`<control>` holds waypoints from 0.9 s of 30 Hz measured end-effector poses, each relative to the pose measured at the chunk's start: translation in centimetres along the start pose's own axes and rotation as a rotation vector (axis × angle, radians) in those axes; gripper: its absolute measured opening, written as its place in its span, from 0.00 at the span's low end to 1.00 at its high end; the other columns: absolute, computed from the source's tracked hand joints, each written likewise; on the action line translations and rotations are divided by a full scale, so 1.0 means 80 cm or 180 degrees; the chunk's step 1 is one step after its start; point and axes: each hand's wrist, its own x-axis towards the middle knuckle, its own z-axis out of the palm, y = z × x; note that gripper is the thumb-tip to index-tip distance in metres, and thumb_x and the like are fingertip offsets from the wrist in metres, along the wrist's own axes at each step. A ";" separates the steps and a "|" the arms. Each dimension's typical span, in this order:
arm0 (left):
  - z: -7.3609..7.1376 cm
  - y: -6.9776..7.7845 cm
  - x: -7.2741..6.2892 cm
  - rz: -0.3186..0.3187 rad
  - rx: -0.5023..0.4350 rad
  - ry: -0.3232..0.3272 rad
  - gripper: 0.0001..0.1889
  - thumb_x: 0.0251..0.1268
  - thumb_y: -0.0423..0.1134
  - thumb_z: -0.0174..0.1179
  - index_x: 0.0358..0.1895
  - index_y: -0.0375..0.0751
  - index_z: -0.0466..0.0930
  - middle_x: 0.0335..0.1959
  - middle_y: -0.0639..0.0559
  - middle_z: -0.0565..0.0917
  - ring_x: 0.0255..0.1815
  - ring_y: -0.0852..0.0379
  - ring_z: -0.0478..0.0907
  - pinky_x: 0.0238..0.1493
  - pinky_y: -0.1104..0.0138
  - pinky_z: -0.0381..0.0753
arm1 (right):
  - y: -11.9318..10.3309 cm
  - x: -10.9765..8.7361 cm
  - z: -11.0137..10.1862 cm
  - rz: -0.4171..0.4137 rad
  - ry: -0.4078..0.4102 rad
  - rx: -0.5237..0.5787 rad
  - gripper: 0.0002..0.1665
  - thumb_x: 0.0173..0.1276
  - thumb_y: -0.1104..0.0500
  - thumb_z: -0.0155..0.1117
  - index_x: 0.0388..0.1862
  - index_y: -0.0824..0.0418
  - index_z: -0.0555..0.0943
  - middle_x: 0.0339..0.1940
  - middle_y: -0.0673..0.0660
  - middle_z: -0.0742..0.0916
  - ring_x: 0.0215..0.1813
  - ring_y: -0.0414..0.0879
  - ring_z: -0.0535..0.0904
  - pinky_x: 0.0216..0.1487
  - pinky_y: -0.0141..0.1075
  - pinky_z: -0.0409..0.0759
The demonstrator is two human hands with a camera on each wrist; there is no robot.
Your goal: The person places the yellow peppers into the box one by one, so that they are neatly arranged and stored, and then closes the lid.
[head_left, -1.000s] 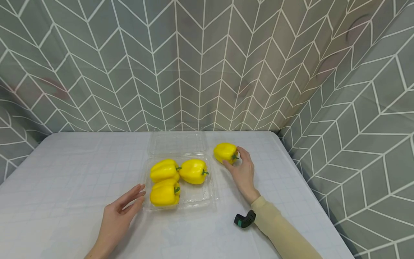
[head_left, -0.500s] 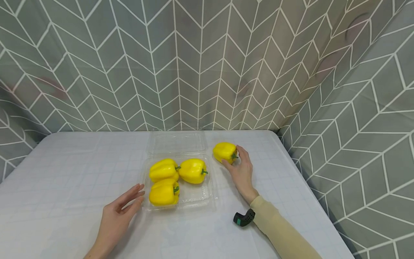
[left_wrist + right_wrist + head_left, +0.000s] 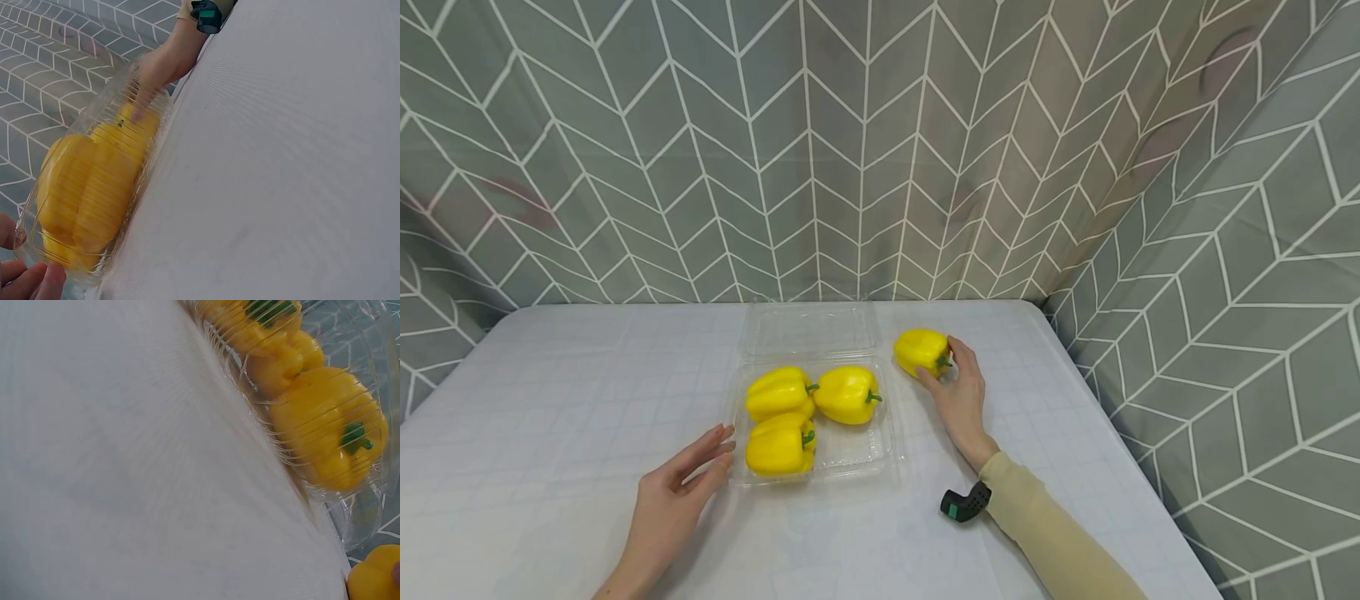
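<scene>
My right hand [image 3: 962,400] grips the stem end of a yellow bell pepper [image 3: 919,350] right of the clear plastic clamshell container [image 3: 853,471], thumb and fingers on either side of it. Inside the container lie three more yellow bell peppers: one at the back left [image 3: 778,393], another at the back right [image 3: 847,394], and a third at the front left [image 3: 780,446]. Fairly straight fingertips of my left hand [image 3: 673,500] rest at the container's left edge. In the left wrist view, its fingers [image 3: 52,278] are right at the container's corner.
The transparent lid [image 3: 808,329] is folded back toward the far table edge. A white cloth covers the table [image 3: 550,400]. Grey patterned curtains [image 3: 820,150] hang behind it and to the right. A black device [image 3: 966,502] sits at the right sleeve.
Both hands and the bell peppers keep the same places relative to one another. The whole head view has shifted very slightly.
</scene>
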 end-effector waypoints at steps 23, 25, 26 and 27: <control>-0.002 -0.002 0.000 0.0033 0.0000 0.0024 0.23 0.70 0.34 0.63 0.67 0.35 0.75 0.60 0.42 0.83 0.52 0.75 0.81 0.49 0.79 0.83 | -0.002 -0.003 0.000 0.0023 0.0116 0.0165 0.37 0.61 0.56 0.77 0.67 0.62 0.73 0.65 0.60 0.78 0.66 0.55 0.74 0.71 0.46 0.73; -0.001 -0.002 0.000 0.0016 -0.0007 0.0019 0.23 0.70 0.34 0.63 0.67 0.35 0.75 0.61 0.42 0.82 0.52 0.75 0.81 0.49 0.79 0.83 | -0.004 -0.004 -0.002 0.0027 0.0154 0.0221 0.37 0.61 0.57 0.77 0.67 0.61 0.73 0.65 0.59 0.78 0.66 0.55 0.74 0.71 0.46 0.73; -0.001 -0.002 0.000 0.0006 -0.0006 0.0017 0.23 0.70 0.34 0.63 0.67 0.35 0.75 0.61 0.42 0.82 0.52 0.75 0.81 0.49 0.79 0.83 | -0.005 -0.004 -0.003 0.0022 0.0165 0.0238 0.37 0.61 0.57 0.77 0.67 0.61 0.73 0.65 0.59 0.78 0.66 0.54 0.74 0.71 0.46 0.73; 0.000 -0.002 0.000 -0.0001 -0.0012 0.0015 0.23 0.70 0.35 0.63 0.67 0.35 0.75 0.61 0.42 0.82 0.52 0.75 0.81 0.49 0.79 0.83 | -0.006 -0.005 -0.004 0.0014 0.0171 0.0264 0.37 0.61 0.57 0.77 0.67 0.61 0.74 0.65 0.58 0.78 0.66 0.54 0.74 0.71 0.46 0.73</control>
